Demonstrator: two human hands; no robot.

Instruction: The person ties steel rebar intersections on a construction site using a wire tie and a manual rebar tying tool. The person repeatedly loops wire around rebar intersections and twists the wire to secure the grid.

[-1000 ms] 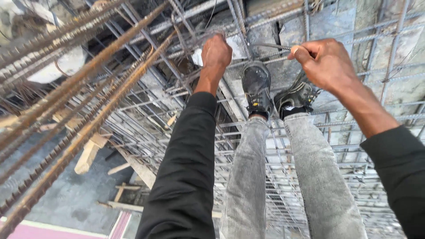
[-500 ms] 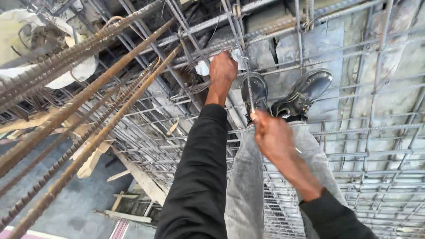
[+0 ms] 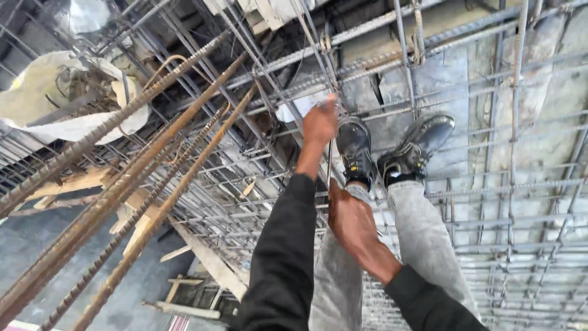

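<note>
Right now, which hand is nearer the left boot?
Left. The left hand is up at the bars right beside the left boot; the right hand is pulled back over the knee, clearly farther away.

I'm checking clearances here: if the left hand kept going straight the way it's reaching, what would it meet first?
The left hand is already at the rebar grid; straight on, it likely meets those crossing bars first, though depth is unclear.

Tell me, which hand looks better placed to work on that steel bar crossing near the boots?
Probably the left hand: it already reaches out to the steel bars beside the boots. The right hand sits back over the knee, seemingly gripping a thin wire.
</note>
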